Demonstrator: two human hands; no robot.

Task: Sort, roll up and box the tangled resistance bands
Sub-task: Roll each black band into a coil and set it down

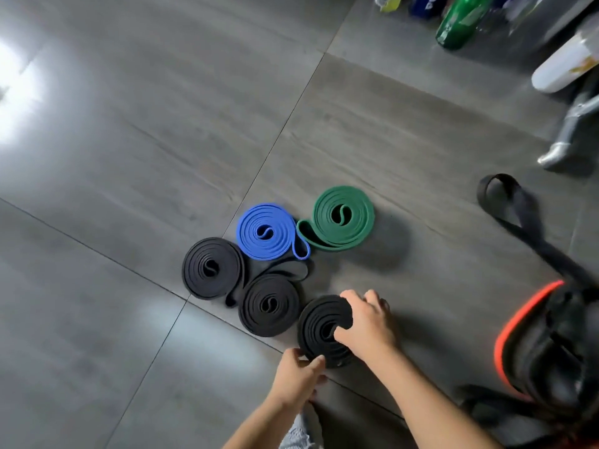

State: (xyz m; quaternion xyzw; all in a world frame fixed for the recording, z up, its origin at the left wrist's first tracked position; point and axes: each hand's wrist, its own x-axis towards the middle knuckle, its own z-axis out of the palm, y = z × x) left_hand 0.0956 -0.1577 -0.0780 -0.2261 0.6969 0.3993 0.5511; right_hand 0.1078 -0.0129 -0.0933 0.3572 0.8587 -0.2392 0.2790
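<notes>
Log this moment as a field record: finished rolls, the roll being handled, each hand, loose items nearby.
finished rolls: blue coil, green coil, far black coil, middle black coil, clustered flat on the tiled floor
being handled: near black coil, on the floor
left hand: pinches its near edge
right hand: grips it from above, thumb near the centre
loose: black loop, unrolled, at right
nearby: black bag with orange trim; green bottle
</notes>
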